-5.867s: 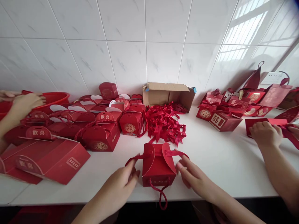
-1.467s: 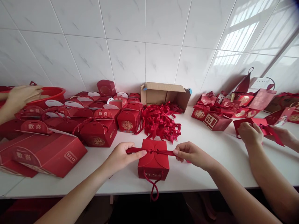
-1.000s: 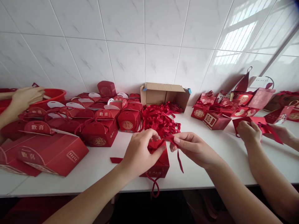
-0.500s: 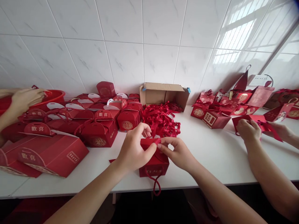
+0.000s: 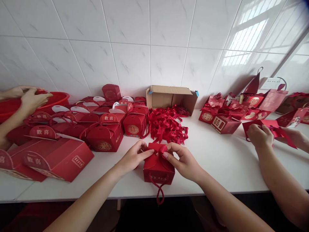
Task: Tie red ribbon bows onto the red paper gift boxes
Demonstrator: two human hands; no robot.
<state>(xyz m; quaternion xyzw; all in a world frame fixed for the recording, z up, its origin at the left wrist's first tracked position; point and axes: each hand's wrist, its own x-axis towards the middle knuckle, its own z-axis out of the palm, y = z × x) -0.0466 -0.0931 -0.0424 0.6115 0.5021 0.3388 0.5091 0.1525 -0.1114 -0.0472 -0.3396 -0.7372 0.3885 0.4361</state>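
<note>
Fingers of your left hand [image 5: 131, 158] and right hand [image 5: 184, 161] pinch the looped ribbon [image 5: 158, 147] atop the closed red box [image 5: 158, 169].

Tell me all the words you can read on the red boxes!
"歡喜": gift box handle tab; another tab.
"囍": white label on right-hand box.
Gold print on the front box, whose bow left hand and right hand pinch: too small.
Small label on big flat box: blurred.

left grip [image 5: 134, 157]: thumb and forefinger pinched | right grip [image 5: 183, 161]: fingertips pinched | both close together
</note>
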